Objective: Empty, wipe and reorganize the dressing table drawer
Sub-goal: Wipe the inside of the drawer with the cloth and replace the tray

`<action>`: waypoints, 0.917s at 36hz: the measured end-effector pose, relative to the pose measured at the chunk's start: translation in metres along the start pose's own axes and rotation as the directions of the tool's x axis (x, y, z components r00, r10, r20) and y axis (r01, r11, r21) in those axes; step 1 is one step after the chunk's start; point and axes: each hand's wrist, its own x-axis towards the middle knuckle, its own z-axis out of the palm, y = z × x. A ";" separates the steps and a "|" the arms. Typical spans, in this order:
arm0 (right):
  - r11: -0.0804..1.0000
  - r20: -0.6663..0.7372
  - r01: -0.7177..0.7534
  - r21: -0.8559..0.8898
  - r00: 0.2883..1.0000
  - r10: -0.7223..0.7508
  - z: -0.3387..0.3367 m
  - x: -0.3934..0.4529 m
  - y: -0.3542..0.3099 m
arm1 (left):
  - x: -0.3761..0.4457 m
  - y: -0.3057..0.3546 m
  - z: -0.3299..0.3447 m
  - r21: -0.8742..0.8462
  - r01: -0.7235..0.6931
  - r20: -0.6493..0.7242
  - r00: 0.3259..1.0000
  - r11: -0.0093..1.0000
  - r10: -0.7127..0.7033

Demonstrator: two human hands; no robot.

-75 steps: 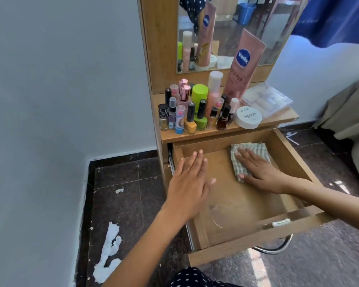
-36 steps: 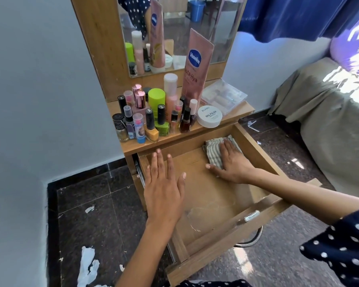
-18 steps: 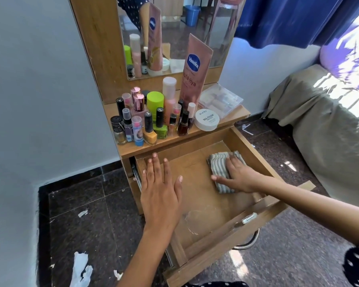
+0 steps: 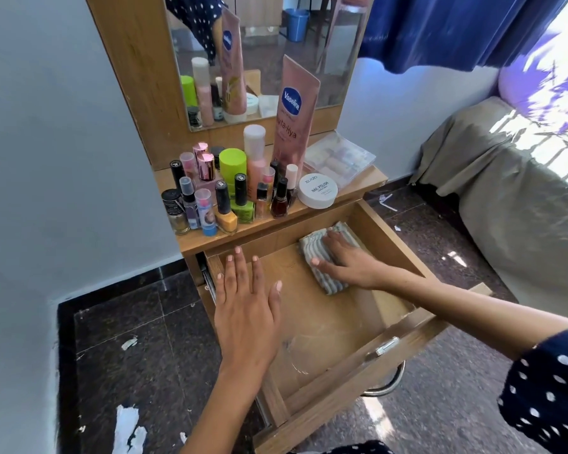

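The wooden drawer of the dressing table is pulled out, and only a cloth lies inside it. My right hand presses flat on the striped grey cloth near the drawer's back right corner. My left hand lies with straight fingers on the drawer's left side wall. On the tabletop above stand several nail polish bottles, a pink Vaseline tube, a white round jar and a clear plastic case.
A mirror rises behind the tabletop. A grey wall stands at the left, and a covered bed at the right under a blue curtain. White paper scraps lie on the dark floor. A metal handle curves below the drawer front.
My right hand has pushed the cloth from the drawer's back corner toward me and then back again. My left hand has stayed on the left wall. The camera has shifted.
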 end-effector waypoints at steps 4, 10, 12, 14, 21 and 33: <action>0.986 0.051 0.166 -0.025 0.985 -0.164 0.018 -0.002 -0.026 | 0.001 0.000 -0.001 0.008 -0.005 0.012 1.000 1.000 0.005; 0.901 0.100 0.430 -0.052 0.900 -0.423 0.038 0.004 -0.060 | 0.001 0.001 -0.009 -0.015 -0.007 0.046 0.999 1.000 0.007; 0.882 0.117 0.466 -0.069 0.882 -0.457 0.039 0.008 -0.058 | -0.001 -0.001 -0.011 -0.074 -0.024 0.046 0.999 0.997 0.028; 0.869 0.143 0.492 -0.053 0.865 -0.481 0.036 0.011 -0.052 | -0.004 -0.007 -0.014 -0.129 -0.025 0.071 0.997 0.991 0.035; 0.884 0.245 0.459 -0.081 0.869 -0.429 0.042 0.005 -0.059 | -0.017 -0.039 -0.031 -0.157 -0.050 0.169 0.983 0.986 0.077; 0.720 0.153 0.532 -0.447 0.838 -0.524 0.050 0.002 -0.065 | -0.012 -0.054 -0.043 -0.064 -0.133 0.224 0.964 0.989 0.144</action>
